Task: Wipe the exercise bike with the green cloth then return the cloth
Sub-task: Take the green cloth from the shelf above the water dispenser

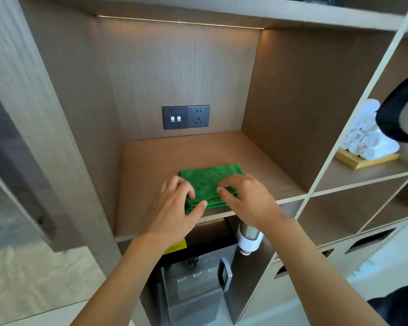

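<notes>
A folded green cloth [207, 182] lies flat on the wooden shelf [151, 161] of an open cabinet niche, near its front edge. My left hand [174, 205] curls over the cloth's near left corner, thumb and fingers pinching its folded edge. My right hand [243, 196] rests on the cloth's near right part, fingertips bent onto the fabric. The exercise bike is not in view.
A dark socket and switch panel [186, 117] is set in the niche's back wall. A water dispenser [198, 278] with a cup holder [249, 238] stands below the shelf. Rolled white towels [368, 135] on a gold tray fill the compartment at right. A cabinet door [17, 161] hangs open at left.
</notes>
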Tool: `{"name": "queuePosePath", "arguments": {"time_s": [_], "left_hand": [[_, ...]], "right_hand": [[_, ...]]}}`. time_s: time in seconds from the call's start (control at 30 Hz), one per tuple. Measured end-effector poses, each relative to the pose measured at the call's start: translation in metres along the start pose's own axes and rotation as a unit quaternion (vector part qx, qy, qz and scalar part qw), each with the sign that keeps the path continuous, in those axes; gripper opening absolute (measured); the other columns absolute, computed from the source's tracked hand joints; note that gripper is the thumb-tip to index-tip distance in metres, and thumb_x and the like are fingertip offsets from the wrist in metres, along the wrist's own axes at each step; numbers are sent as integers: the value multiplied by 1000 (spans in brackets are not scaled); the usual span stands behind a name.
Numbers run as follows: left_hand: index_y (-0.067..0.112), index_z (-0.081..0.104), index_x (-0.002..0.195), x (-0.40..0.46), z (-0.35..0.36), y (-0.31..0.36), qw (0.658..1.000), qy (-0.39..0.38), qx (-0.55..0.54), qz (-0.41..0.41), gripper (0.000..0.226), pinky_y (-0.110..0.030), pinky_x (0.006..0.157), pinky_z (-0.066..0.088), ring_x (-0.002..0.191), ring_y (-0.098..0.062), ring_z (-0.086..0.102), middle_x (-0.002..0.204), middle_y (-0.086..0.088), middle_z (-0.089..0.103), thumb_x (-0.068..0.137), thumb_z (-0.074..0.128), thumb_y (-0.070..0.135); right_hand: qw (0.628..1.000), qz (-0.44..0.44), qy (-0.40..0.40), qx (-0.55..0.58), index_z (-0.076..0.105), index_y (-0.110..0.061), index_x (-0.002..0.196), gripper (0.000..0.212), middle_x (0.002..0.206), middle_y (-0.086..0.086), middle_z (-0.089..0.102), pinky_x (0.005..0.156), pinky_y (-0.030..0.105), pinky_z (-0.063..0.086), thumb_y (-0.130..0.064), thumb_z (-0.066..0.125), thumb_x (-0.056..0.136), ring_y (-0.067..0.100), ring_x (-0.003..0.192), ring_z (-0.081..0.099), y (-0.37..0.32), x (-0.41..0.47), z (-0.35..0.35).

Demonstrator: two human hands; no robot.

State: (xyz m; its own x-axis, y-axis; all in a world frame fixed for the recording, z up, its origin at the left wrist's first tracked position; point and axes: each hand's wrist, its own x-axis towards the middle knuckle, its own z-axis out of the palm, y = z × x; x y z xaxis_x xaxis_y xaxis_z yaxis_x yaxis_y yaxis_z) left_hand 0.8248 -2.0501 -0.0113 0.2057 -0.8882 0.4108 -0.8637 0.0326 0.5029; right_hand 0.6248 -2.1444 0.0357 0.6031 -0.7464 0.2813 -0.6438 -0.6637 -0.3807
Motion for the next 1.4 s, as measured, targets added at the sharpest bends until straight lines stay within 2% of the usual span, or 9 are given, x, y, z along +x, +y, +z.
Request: {"name": "queuePosePath", "arguments": {"time_s": [0.13, 0.23, 0.37, 0.6, 0.87, 1.1, 1.2, 1.3, 1.4], "left_hand": [[36, 38, 92, 1, 2, 1, 999, 29, -6, -24, 32, -43, 80, 50, 98, -13, 44, 104, 16, 38, 89, 47, 67], [34, 40, 94, -2, 1, 3, 998, 59, 8, -22, 23, -39, 77, 48, 95, -13, 46, 102, 15, 40, 94, 44, 57], [31, 45, 95, -5, -2, 7, 996, 79, 20, -25, 11, -37, 76, 46, 94, -12, 49, 102, 14, 44, 98, 53, 38], [28, 51, 91, -10, -5, 14, 993, 110, 41, -34, 12, -32, 71, 38, 88, -12, 52, 96, 14, 50, 96, 48, 37], [25, 63, 104, -28, 18, 30, 957, 145, 186, -170, 22, -40, 80, 46, 98, -25, 59, 110, 4, 65, 96, 46, 38], [17, 65, 137, -66, 39, 59, 961, 167, 126, -179, 44, -48, 123, 29, 140, -21, 51, 146, 2, 61, 96, 53, 25], [16, 62, 141, -82, 46, 73, 964, 174, 83, -183, 48, -47, 129, 22, 149, -19, 41, 152, 2, 56, 93, 58, 20], [18, 55, 148, -93, 50, 84, 966, 160, 38, -202, 53, -27, 129, 17, 158, -12, 24, 161, 6, 45, 95, 57, 17], [20, 50, 152, -101, 48, 91, 965, 143, 53, -211, 56, -33, 129, 20, 159, -9, 20, 164, 8, 41, 97, 57, 17]], "right_hand": [[999, -40, 10, 19, 65, -25, 141, 41, 143, -4, 60, 109, 47, 43, -45, 58, 105, 24, 133, 51, 1, 28, -8], [994, -61, -87, -2, 43, -33, 160, 62, 168, -7, 36, 125, 55, 24, -55, 57, 103, 20, 157, 26, 3, 49, 2], [981, -73, -174, -41, 21, -41, 167, 71, 176, -16, 14, 131, 56, 6, -68, 42, 104, 14, 163, 5, 12, 60, 25], [975, -122, -175, -66, 15, -43, 167, 72, 176, -17, 12, 131, 55, 5, -74, 26, 103, 14, 163, 4, 24, 38, 22], [968, -180, -157, -75, 10, -41, 168, 84, 177, -15, 9, 131, 54, 5, -82, 14, 95, 17, 164, 3, 44, 5, 18], [971, -218, -33, -94, 35, -36, 162, 68, 167, -9, 38, 122, 56, 29, -64, 47, 102, 23, 156, 33, 53, -18, 31], [969, -233, 47, -65, 54, -34, 150, 62, 151, -7, 56, 110, 49, 34, -51, 70, 93, 24, 140, 51, 56, -26, 43], [965, -235, 109, -34, 61, -32, 140, 62, 139, -7, 62, 102, 45, 32, -36, 81, 82, 24, 128, 55, 54, -29, 55], [961, -238, 142, -16, 64, -32, 135, 62, 133, -7, 63, 99, 44, 32, -26, 84, 77, 23, 124, 54, 50, -31, 62]]}}
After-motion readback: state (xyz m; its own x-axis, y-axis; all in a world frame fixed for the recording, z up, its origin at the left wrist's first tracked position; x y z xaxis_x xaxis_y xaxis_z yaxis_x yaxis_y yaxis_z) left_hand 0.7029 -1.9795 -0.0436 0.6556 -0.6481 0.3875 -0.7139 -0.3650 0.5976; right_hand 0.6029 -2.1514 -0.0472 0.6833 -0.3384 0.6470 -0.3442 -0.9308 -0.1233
